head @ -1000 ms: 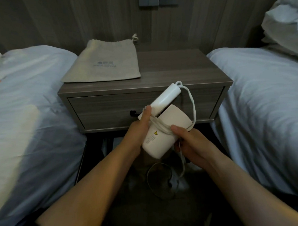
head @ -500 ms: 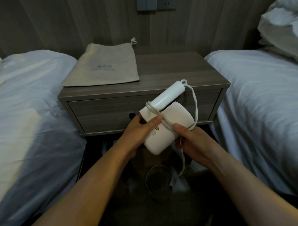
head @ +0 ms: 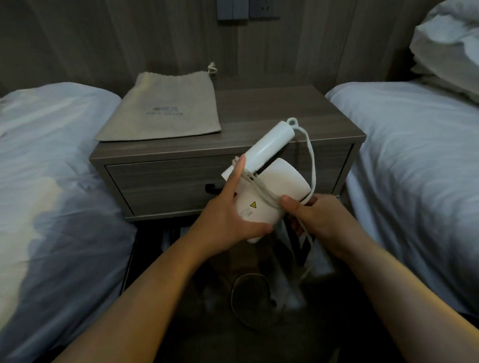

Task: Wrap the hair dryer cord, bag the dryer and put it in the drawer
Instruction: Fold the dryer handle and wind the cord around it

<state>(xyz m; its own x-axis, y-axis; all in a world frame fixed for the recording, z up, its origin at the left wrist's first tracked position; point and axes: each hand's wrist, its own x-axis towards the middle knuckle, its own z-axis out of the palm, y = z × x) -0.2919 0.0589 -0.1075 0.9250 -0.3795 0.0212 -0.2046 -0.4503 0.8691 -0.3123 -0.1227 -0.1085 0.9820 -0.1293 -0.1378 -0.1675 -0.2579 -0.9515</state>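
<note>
I hold a white folded hair dryer (head: 277, 185) in front of the nightstand's shut drawer (head: 167, 184). My left hand (head: 229, 217) grips the dryer's body from the left, index finger stretched up along its folded handle. My right hand (head: 314, 213) pinches the white cord (head: 311, 161), which loops from the handle's end down the right side and crosses the body in a few turns. The rest of the cord hangs to the dark floor. A beige drawstring bag (head: 161, 108) lies flat on the nightstand top (head: 285, 116).
Beds with white sheets flank the nightstand on the left (head: 47, 203) and right (head: 424, 159). A pillow (head: 452, 43) sits at the upper right. Wall sockets (head: 248, 2) are above. The drawer has a small black handle (head: 211, 188). The floor between the beds is dark.
The dryer has risen slightly and tilted. My left index finger has stretched up along the handle, and my right hand has drawn the cord further around the body.
</note>
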